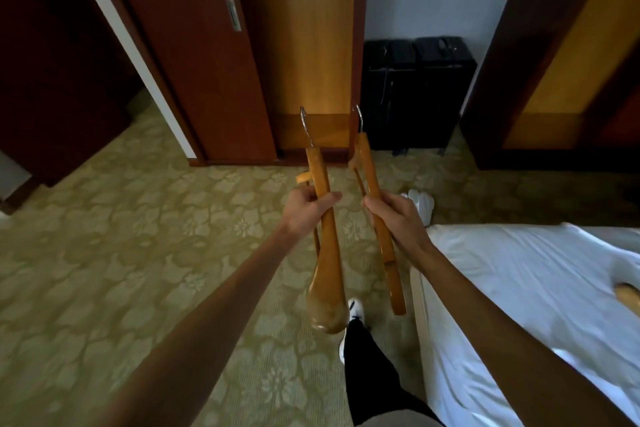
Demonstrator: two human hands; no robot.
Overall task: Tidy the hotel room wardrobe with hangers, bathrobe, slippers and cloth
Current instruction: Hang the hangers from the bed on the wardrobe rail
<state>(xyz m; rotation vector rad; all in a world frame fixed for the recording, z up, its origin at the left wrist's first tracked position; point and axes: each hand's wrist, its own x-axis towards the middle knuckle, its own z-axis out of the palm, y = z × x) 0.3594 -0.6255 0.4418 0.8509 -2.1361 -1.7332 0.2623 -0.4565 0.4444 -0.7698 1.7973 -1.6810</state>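
Amber hangers point(320, 218), green floral carpet point(138, 218), white bed point(519, 288).

Varnished wood, bright metal, soft cloth — a room of warm glossy surfaces

At frame centre, two wooden hangers — the left hanger point(323, 253) and the right hanger point(379, 218) — show a honey-coloured, glossy varnish, each topped by a shiny metal hook. The wardrobe door point(194, 55) at upper left is smooth, dark reddish wood with a small brushed-metal pull; the panel point(308, 45) beside it is lighter wood with a satin sheen. The carpet point(138, 253) looks matt and woven, with a floral pattern. The bed sheet point(526, 281) at lower right is white, matt, creased cloth. The black suitcase point(415, 90) looks matt.
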